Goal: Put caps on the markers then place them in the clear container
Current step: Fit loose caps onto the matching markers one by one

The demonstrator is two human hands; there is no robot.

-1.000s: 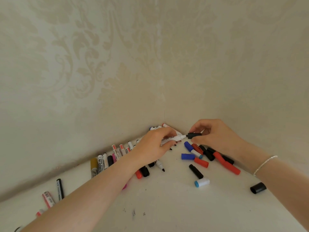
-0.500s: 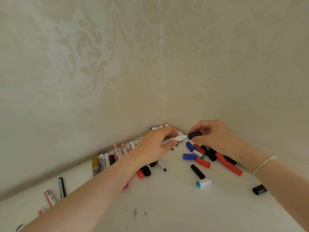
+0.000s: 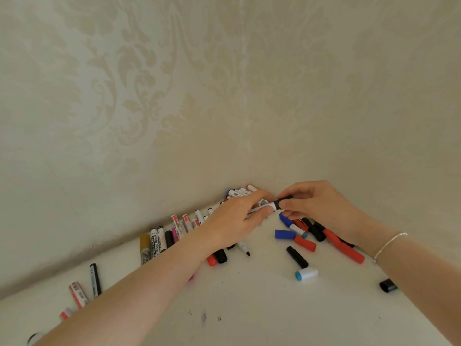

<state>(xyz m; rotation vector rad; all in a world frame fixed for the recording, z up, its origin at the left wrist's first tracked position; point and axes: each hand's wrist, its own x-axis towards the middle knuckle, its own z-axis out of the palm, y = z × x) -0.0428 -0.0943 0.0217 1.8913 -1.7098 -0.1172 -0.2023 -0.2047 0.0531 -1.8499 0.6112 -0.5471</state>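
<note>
Patterned cream wallpaper (image 3: 174, 96) fills most of the view, its two walls meeting in a corner above a white tabletop (image 3: 249, 308). Along the left wall's foot lies a long row of markers (image 3: 159, 239), packed side by side and running up into the corner. The left hand (image 3: 237, 221) is closed around a white marker (image 3: 264, 207), held just above the table near that corner. The right hand (image 3: 314, 203) pinches a black cap (image 3: 283, 201) between thumb and fingers — the cap sits on the marker's end, the two hands nearly touching. Below the right hand, loose caps are scattered: a blue cap (image 3: 285, 234), a red cap (image 3: 304, 243), a black cap on the table (image 3: 296, 256) and a white-and-blue cap (image 3: 306, 273). The clear container is out of view.
</note>
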